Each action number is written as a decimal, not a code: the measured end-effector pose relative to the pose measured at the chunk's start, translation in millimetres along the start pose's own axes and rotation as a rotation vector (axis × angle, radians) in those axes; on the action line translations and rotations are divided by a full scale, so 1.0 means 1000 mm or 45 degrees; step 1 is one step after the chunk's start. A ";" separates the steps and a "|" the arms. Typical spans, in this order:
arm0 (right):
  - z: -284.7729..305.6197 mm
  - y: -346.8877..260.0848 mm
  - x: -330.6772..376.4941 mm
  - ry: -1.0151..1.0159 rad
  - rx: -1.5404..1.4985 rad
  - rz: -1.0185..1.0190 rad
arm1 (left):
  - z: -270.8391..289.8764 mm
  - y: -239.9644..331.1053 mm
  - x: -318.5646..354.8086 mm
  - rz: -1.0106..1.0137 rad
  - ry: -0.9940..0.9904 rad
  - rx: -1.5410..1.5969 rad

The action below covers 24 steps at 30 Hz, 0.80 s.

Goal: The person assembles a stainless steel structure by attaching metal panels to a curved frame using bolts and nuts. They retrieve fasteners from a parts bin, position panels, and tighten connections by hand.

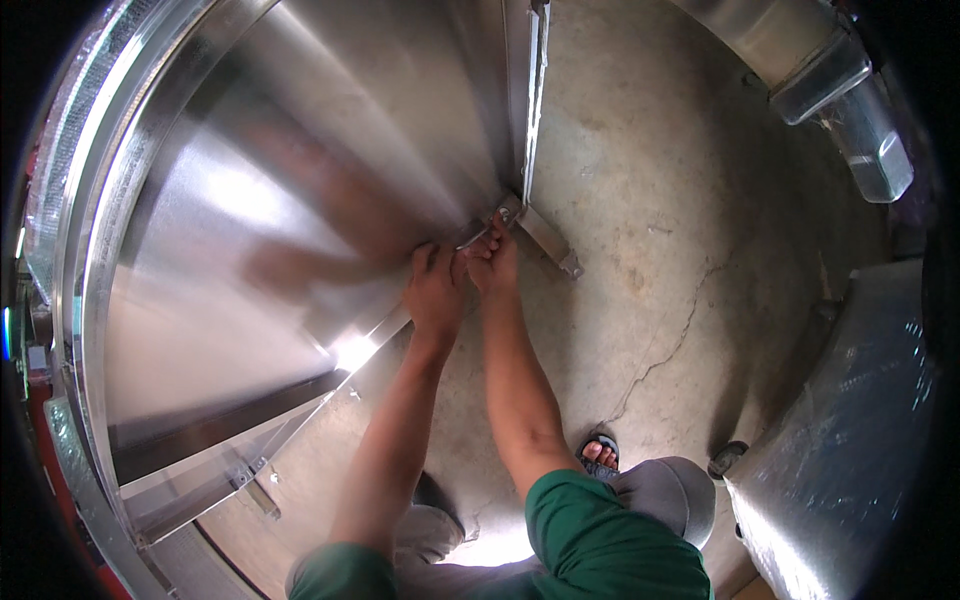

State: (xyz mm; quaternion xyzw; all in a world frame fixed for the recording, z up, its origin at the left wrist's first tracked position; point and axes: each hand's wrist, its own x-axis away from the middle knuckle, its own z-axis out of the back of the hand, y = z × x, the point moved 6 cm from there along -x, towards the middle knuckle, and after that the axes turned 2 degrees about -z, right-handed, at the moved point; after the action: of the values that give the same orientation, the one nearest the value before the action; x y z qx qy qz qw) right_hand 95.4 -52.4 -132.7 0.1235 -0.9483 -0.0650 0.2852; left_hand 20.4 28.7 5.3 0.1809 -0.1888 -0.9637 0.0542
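Observation:
A large stainless-steel cabinet (pixel 230 200) lies open toward me, its brushed inner surface reflecting my arms. Both hands meet at its near right corner. My left hand (pixel 436 288) has its fingers bent over the lower edge of the steel frame. Just right of it, my right hand (pixel 492 262) is closed, with the index finger stretched toward a bolt on the corner bracket (pixel 509 208). A thin shiny metal piece shows at the fingertips; what it is cannot be made out. From the corner, a short steel leg (pixel 546 240) sticks out over the floor.
Cracked concrete floor (pixel 650 300) spreads to the right. Bent sheet-metal parts (pixel 820 80) lie at the far right, and a film-wrapped metal panel (pixel 840 440) stands at the near right. Another short leg (pixel 258 494) projects at the cabinet's near left. My sandalled foot (pixel 600 452) is close by.

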 end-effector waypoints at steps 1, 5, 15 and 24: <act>0.003 0.000 -0.001 0.030 0.013 0.001 | -0.006 -0.004 0.002 -0.006 0.007 0.008; 0.010 0.002 -0.004 0.106 0.081 -0.058 | -0.052 -0.039 0.000 0.384 -0.308 0.372; 0.011 -0.006 -0.013 0.100 0.153 -0.062 | -0.013 0.004 -0.011 0.280 0.123 0.385; 0.005 -0.006 -0.008 0.000 0.175 -0.036 | -0.015 -0.002 -0.028 0.252 -0.024 0.461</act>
State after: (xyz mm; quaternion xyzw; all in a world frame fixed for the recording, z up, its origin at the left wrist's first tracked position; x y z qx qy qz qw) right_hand 99.9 -56.3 -142.2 0.1563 -0.9486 -0.0037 0.2751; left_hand 52.0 29.8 0.9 0.1591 -0.3764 -0.9056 0.1134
